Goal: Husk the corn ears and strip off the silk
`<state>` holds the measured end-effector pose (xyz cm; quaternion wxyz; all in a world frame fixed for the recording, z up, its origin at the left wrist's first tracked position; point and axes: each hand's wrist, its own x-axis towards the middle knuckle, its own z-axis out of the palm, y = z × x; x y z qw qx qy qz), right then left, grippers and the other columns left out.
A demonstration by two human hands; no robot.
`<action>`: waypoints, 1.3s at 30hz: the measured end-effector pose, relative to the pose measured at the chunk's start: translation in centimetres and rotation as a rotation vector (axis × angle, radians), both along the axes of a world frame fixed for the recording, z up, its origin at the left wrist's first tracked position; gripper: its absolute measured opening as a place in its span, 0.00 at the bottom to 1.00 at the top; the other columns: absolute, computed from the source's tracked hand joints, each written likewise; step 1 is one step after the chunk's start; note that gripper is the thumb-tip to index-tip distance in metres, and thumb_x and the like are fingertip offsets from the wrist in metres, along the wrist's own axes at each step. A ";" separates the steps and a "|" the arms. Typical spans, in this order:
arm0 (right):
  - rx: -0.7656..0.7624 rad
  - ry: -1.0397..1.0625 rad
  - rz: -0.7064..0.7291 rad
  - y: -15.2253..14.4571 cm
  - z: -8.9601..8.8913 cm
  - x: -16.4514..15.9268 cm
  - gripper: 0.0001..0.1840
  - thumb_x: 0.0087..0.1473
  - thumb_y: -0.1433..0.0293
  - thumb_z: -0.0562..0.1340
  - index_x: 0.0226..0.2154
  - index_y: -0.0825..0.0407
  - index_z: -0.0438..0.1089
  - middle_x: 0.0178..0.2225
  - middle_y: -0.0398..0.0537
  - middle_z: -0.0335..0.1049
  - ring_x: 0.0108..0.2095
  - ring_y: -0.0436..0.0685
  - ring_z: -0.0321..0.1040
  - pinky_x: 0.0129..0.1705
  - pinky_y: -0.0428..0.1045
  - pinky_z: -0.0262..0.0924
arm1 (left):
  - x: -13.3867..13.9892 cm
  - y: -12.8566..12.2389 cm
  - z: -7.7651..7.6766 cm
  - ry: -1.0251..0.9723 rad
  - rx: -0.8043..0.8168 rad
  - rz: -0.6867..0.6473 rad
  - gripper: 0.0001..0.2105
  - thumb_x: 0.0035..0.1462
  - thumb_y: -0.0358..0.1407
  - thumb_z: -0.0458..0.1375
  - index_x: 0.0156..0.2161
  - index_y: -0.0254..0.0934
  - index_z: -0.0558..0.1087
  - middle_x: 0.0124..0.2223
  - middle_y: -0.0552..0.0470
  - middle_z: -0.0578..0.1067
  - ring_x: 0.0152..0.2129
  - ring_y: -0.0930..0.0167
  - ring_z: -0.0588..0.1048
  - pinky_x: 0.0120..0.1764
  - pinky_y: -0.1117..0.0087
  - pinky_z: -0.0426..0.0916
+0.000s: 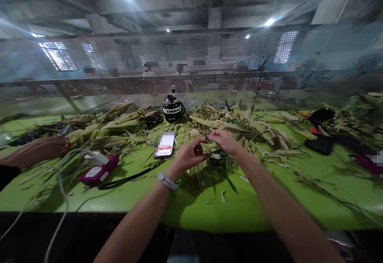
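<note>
Left hand (189, 155) curled, thumb and forefinger pinched on one end of a thin, pale green strip of corn husk (206, 148). Right hand (225, 141) pinched shut on the other end, just beside the left, fingertips nearly meeting. Strip stretched between the two, raised a little above the green bench (191, 209), over the middle of its width and nearer the front edge than the far one. Grey band on the left wrist.

Judged by looks: very light, limp, fibrous; likely to tear along the grain rather than across it, so best gripped at the ends between fingertip pads, as now, with little force. Dry and papery by the look, not slippery; whether damp, impossible to tell.

Directly under the hands, a loose heap of pale husk scraps and a small dark object, too hidden to name. Just beyond the left hand, a smartphone with a lit white screen (164, 145), lying flat. Farther back, toward the far edge, a black round jug with white lettering (173, 109), upright among long piles of pale green corn husks and stalks (239, 125) running along the bench. Toward the left edge, a magenta rectangular device (98, 173) with a grey cable plugged in, and another person's hand (49, 147) resting on the bench with a red wristband. Behind the far edge, a perforated metal mesh screen (191, 63).
</note>
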<state>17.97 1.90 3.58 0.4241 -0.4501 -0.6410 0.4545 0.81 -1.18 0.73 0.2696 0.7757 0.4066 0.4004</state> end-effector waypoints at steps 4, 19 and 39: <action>-0.035 0.003 0.009 -0.2 0.0 -0.4 0.14 0.40 0.60 0.64 0.19 0.52 0.64 0.12 0.33 0.51 0.17 0.45 0.46 0.21 0.44 0.39 | 0.0 -0.1 -0.5 0.261 0.190 0.175 0.14 0.51 0.43 0.61 0.42 0.40 0.73 0.27 0.50 0.73 0.21 0.70 0.67 0.27 0.72 0.57; -0.160 0.087 -0.043 0.0 -0.2 -0.2 0.12 0.40 0.64 0.65 0.18 0.52 0.63 0.09 0.31 0.45 0.12 0.43 0.39 0.15 0.43 0.35 | 0.5 -0.1 -0.7 0.023 0.111 0.126 0.12 0.53 0.42 0.59 0.42 0.42 0.74 0.32 0.47 0.72 0.27 0.66 0.68 0.34 0.69 0.58; 0.122 -0.081 -0.048 0.7 -0.1 0.7 0.05 0.41 0.68 0.63 0.20 0.52 0.70 0.22 0.41 0.69 0.25 0.51 0.63 0.32 0.47 0.58 | 1.0 0.3 -0.3 -0.399 -0.348 0.009 0.19 0.42 0.50 0.65 0.23 0.34 0.71 0.21 0.54 0.71 0.19 0.75 0.65 0.25 0.74 0.58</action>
